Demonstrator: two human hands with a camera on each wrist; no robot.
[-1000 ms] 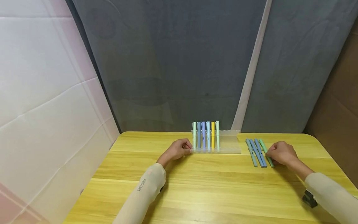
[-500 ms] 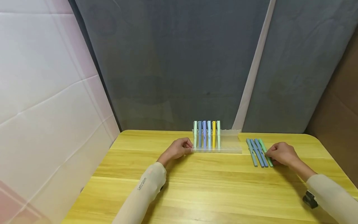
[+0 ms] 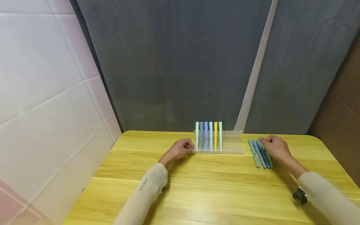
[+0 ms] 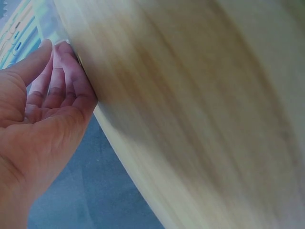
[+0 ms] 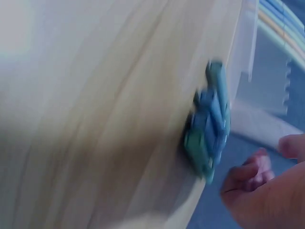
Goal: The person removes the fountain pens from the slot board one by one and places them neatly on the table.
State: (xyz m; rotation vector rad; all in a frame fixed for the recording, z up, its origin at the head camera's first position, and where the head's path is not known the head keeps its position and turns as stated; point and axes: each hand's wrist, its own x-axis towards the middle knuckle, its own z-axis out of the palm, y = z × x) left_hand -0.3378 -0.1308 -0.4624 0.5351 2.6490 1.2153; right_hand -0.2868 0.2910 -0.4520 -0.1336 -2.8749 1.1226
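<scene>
My left hand (image 3: pixel 180 149) pinches the left end of a clear pen rack (image 3: pixel 232 142) at the back of the table. In the left wrist view, its thumb and fingertips meet the rack's corner. Several capped pens stand in the rack's left part, among them a yellow pen (image 3: pixel 215 135) and a purple pen (image 3: pixel 206 135). Over a bunch of loose pens to the right hovers my right hand (image 3: pixel 277 148), fingers loosely bent, a gap between thumb and fingers. Beneath it lie a grey-green pen (image 3: pixel 254 154), two blue pens (image 5: pixel 209 112) and a green pen (image 5: pixel 196 148).
The wooden table (image 3: pixel 213 187) ends at a dark grey curtain (image 3: pixel 180 62) right behind the rack. A white cloth wall (image 3: pixel 50 78) stands at the left, a brown panel (image 3: pixel 343 103) at the right. The rack's right part holds no pens.
My right hand has left the green pen's side and moved up and left, over the tops of the loose pens. My left hand stays at the rack's end.
</scene>
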